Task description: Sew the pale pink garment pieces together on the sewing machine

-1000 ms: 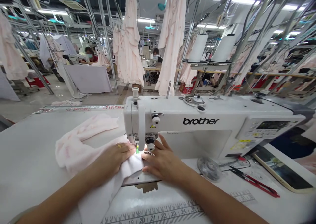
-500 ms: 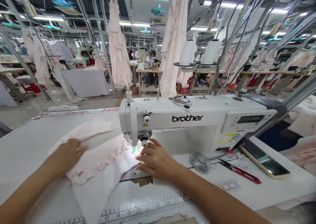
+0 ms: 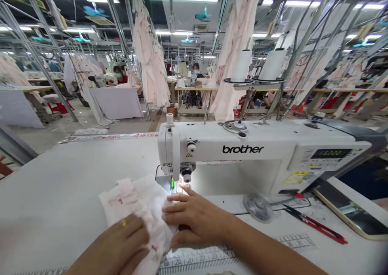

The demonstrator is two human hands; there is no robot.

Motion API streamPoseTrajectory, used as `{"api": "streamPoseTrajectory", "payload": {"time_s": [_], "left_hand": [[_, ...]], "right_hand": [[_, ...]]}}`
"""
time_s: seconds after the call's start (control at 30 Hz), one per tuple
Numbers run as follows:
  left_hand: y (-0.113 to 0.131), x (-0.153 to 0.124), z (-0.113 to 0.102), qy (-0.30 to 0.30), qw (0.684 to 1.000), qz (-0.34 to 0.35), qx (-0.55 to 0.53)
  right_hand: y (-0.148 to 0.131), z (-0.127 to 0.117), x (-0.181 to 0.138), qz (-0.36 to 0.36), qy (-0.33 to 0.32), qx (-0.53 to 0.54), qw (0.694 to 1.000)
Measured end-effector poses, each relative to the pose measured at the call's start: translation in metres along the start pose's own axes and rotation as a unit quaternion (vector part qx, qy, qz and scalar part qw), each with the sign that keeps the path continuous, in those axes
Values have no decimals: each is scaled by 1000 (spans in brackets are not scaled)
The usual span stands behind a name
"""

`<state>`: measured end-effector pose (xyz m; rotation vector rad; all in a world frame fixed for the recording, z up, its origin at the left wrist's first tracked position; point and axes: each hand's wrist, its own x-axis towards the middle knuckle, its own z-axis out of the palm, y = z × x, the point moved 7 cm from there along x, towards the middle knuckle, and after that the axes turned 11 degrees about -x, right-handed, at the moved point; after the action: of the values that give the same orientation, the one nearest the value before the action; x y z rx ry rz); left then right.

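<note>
A pale pink piece of fabric (image 3: 133, 202) with small red prints lies bunched on the table, just left of and in front of the sewing machine's (image 3: 239, 145) needle area. My left hand (image 3: 121, 242), a yellow ring on one finger, is closed on the near part of the fabric, slightly blurred. At the fabric's right edge my right hand (image 3: 197, 218) grips it between fingers and thumb, its upper fingertips close to the lit presser foot (image 3: 173, 186). The fingers partly cover the foot and the fabric's edge.
Right of the machine bed lie a clear round plastic item (image 3: 258, 207), red-handled thread snips (image 3: 318, 224) and a phone (image 3: 351, 208). A printed ruler (image 3: 197, 259) runs along the near table. Thread cones (image 3: 271, 65) stand behind; people sit at machines beyond.
My left hand has come right and nearer, close to my right hand. The fabric, earlier spread out leftward under the needle area, is now gathered in front. The view has shifted left.
</note>
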<state>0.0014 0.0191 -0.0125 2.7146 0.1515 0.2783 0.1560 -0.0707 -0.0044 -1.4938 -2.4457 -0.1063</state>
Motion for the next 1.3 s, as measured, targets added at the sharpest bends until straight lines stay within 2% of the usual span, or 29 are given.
{"api": "streamPoseTrajectory", "payload": {"time_s": [0.07,0.13,0.2,0.27,0.33,0.43,0.5,0.57,0.8,1.0,1.2,1.3], "left_hand": [[4,28,3,-35,998,39,32],[-3,44,13,-67,996,31,56],[-15,48,24,-73,994,-23,78],[-25,43,32,-51,989,-87,105],[-26,39,34,-23,985,-114,128],[-13,43,28,-15,989,-50,141],[-3,50,24,-42,991,20,122],[-1,56,21,-61,992,58,94],[-7,67,23,-28,999,38,19],[13,73,4,-26,999,36,-17],[19,70,-16,15,999,49,15],[19,58,-36,69,996,42,37]], "right_hand": [[3,-1,-1,2,4,-17,1000],[8,-2,-3,12,11,-46,999],[14,-2,-4,25,17,-69,997],[19,-2,-4,37,15,-79,996],[22,-2,-3,49,9,-77,996],[22,-3,-2,61,3,-68,996],[22,-4,-2,64,6,-66,996],[23,-4,-2,68,10,-70,995],[29,-1,-2,80,15,-87,993],[30,-5,-3,68,31,-101,992],[36,-3,-5,7,34,-163,986],[33,-5,-5,-2,44,-177,983]]}}
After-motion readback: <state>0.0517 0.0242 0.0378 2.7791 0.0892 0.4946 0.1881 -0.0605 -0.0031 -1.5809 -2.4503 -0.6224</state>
